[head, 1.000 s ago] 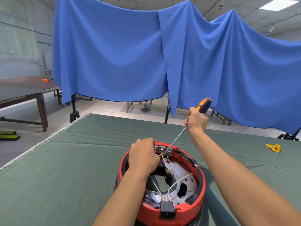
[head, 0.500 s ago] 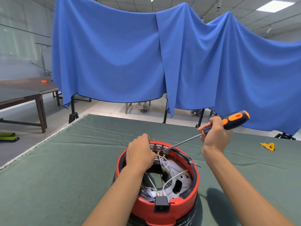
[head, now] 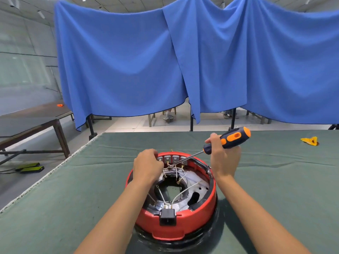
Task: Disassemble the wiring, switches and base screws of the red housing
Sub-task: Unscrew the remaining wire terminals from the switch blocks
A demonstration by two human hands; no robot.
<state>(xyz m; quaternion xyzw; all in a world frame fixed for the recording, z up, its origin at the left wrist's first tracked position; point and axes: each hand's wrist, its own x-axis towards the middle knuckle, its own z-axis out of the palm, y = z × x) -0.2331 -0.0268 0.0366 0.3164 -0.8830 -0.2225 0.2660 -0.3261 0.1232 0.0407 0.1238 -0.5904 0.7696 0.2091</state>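
Observation:
The round red housing (head: 194, 215) stands upside down on the green table, showing a metal base plate, white wires (head: 174, 171) and a black socket (head: 167, 217) at its near rim. A row of grey switches (head: 171, 158) lines the far inner rim. My left hand (head: 146, 166) grips the far left rim beside the switches, fingers curled over the edge. My right hand (head: 222, 158) holds the black and orange screwdriver (head: 230, 138) almost level, its shaft slanting down left with the tip at the switches.
A green cloth covers the table (head: 73, 189), whose left edge runs diagonally. A yellow piece (head: 310, 140) lies at the far right. A blue curtain hangs behind the table. A dark wooden table (head: 33, 120) stands to the left on the floor.
My right hand swung the screwdriver handle down and to the right, from steep to nearly level, with the tip staying at the switches. My left hand kept its grip on the rim.

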